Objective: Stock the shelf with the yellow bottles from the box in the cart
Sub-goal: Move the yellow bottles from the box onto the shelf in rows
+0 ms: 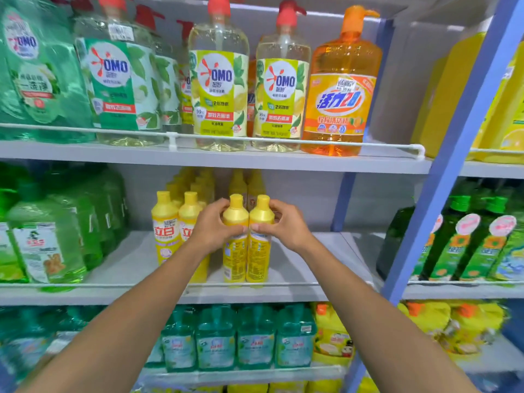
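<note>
Grip of left hand [211,229], right hand [283,226] wraps yellow bottles [234,252]

View: one head-worn wide-angle camera only.
Position: close before the middle shelf [312,251], seeing its board from slightly above.
Facing: forward at the shelving, tipped a little down.
Nearness: within reach of both arms; left hand [212,225] and right hand [283,225] on the yellow bottles [235,251] at frame centre.
Coverage: three shelf levels, blue upright [442,177] and neighbouring bay at right.
</note>
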`<action>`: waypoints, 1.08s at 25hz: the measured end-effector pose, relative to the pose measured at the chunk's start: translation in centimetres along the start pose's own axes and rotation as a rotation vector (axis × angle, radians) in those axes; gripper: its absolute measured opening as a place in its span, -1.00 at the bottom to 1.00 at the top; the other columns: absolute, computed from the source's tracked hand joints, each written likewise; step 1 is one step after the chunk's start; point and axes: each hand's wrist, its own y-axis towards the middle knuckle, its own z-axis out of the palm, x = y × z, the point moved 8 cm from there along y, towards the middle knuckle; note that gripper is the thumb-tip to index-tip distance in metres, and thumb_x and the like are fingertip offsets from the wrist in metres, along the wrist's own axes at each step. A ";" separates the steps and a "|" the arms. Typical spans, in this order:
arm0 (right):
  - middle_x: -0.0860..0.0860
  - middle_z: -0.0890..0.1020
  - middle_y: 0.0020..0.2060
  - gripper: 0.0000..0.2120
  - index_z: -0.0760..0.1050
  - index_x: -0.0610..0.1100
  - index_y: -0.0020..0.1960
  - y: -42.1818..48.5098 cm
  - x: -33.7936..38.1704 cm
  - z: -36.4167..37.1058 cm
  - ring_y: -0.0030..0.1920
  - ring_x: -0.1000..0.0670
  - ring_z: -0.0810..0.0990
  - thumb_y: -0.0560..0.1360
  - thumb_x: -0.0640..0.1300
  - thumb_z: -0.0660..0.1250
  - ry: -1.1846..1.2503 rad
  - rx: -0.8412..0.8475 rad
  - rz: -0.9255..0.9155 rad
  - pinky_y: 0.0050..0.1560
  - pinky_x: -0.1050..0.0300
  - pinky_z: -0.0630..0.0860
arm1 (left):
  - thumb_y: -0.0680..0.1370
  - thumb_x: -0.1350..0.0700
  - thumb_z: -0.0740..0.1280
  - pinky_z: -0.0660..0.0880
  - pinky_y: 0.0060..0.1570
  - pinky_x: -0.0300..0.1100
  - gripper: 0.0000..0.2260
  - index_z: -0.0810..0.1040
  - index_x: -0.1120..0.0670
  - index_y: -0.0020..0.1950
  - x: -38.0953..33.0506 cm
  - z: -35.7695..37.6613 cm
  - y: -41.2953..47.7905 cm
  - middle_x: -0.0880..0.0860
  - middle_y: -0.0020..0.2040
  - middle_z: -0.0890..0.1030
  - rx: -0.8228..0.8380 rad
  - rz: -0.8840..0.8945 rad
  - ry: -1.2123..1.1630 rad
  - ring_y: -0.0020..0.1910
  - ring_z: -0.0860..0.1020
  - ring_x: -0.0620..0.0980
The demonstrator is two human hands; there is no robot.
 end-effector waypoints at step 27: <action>0.16 0.64 0.25 -0.45 0.42 -0.02 0.43 -5.5 -7.0 4.1 0.27 0.18 0.58 0.50 -0.02 0.51 0.172 0.109 0.174 0.24 0.27 0.54 | 0.48 0.22 0.53 0.62 0.13 -0.11 -0.51 0.49 0.01 0.36 10.5 5.8 -5.6 -0.01 0.21 0.67 0.304 -0.187 -0.340 0.17 0.66 -0.04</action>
